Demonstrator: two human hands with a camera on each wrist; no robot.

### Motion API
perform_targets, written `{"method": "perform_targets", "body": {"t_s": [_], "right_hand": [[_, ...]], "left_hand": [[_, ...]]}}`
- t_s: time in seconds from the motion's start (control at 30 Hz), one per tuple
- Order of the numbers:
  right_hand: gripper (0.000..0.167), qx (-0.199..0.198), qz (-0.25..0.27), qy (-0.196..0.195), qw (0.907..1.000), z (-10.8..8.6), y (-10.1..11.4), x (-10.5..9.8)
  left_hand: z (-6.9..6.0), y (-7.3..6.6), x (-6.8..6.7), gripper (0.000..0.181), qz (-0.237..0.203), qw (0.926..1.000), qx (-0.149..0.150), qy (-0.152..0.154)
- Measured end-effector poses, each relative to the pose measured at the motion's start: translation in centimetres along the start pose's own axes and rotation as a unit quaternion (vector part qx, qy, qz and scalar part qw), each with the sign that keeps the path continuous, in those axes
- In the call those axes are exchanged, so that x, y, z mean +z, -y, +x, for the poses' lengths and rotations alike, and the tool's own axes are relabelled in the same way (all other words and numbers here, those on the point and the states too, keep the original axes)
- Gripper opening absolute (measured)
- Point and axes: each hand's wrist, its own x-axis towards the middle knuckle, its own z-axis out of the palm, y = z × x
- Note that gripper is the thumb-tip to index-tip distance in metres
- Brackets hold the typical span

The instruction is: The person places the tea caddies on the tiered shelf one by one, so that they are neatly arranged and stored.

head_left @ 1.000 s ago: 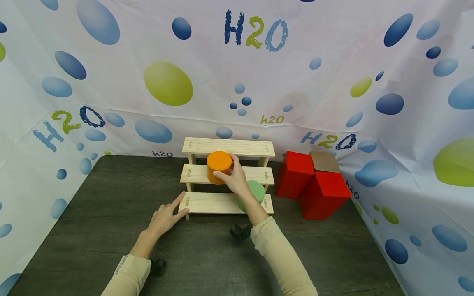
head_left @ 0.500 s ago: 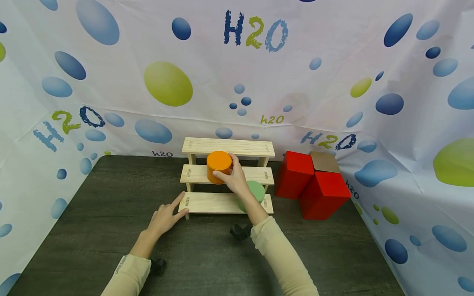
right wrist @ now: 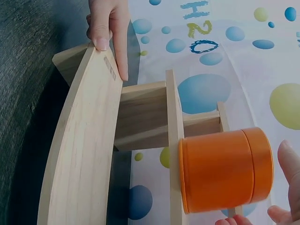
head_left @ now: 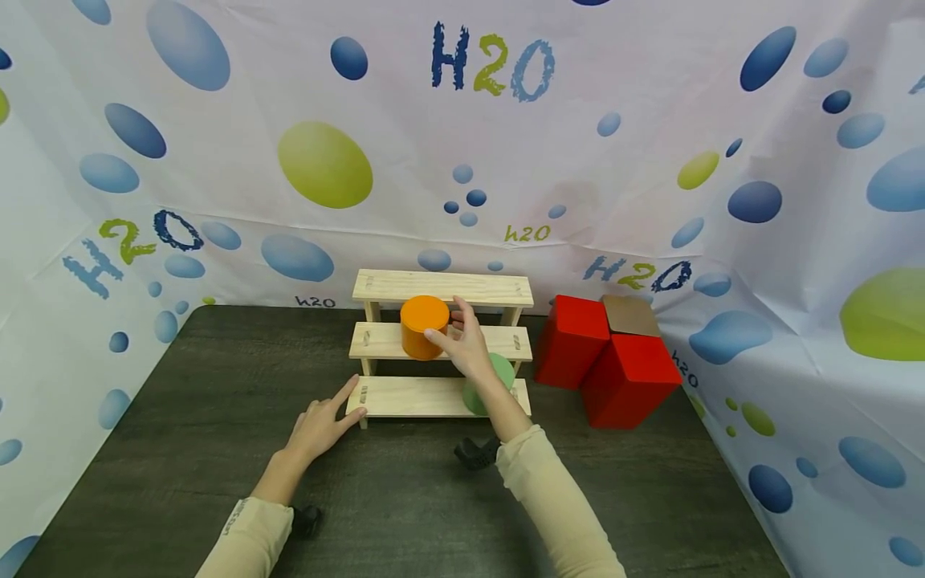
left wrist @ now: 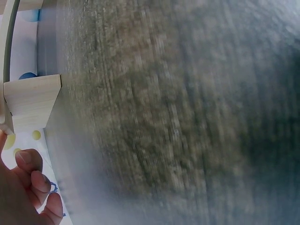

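Note:
An orange cylindrical container (head_left: 423,327) stands on the middle step of a three-tier wooden rack (head_left: 405,396). My right hand (head_left: 468,347) is around its right side, thumb and fingers spread; in the right wrist view a gap shows between the fingers and the orange container (right wrist: 225,171). On the bottom step at the right is a green round object (head_left: 477,397), partly hidden by my right forearm. My left hand (head_left: 318,425) touches the left end of the bottom step with thumb and index finger; the left wrist view shows its other fingers (left wrist: 40,183) loosely bent.
Two red boxes (head_left: 578,321) and a brown box (head_left: 631,315) stand right of the rack on the dark table (head_left: 405,506). A patterned cloth (head_left: 405,120) hangs behind and at the sides. Small black objects are near both wrists.
My right hand has loosened from the orange container, its fingers spreading and shifting slightly right. The left hand stays on the rack. The head view has moved slightly.

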Motion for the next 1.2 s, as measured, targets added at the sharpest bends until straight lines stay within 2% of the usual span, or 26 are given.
{"method": "perform_targets", "body": {"t_s": [0.2,0.43,0.77,1.2], "right_hand": [[0.074,0.012,0.005,0.002,0.9999,-0.3,-0.1,-1.1],[0.07,0.026,-0.008,-0.013,0.9996,-0.9,-0.1,-2.5],[0.065,-0.004,-0.006,-0.059,0.9982,-2.3,-0.3,-4.7],[0.06,-0.049,-0.03,-0.139,0.9886,-3.8,-1.4,-7.6]], "left_hand": [[0.0,0.0,0.0,0.074,-0.003,1.0,0.001,0.001],[0.0,0.1,0.1,0.074,-0.004,1.0,-0.002,0.003],[0.0,0.1,0.1,0.074,0.001,1.0,-0.003,0.003],[-0.1,-0.1,0.0,0.074,0.003,1.0,0.0,0.001]]}}
